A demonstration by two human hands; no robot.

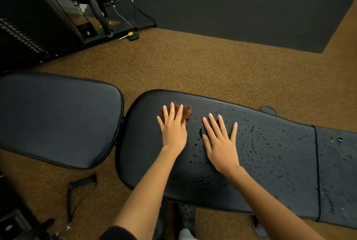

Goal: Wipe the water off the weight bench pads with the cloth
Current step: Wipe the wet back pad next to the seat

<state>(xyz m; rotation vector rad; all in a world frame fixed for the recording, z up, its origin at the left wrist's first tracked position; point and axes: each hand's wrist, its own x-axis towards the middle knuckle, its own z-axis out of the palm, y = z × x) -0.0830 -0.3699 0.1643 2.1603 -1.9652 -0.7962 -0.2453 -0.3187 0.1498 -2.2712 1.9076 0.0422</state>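
both forearms reach over the near edge of the pad (pixel 251 162). left hand (pixel 173 129) presses flat, fingers straight, on the brown cloth (pixel 186 112) near the pad's left end; right hand (pixel 220 143) flat on water drops (pixel 253 139). risk: bare palm smears them.

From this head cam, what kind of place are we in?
Most likely a gym. A padded weight bench wet with droplets, a cable machine with a weight stack at upper left, and speckled rubber flooring all point that way.
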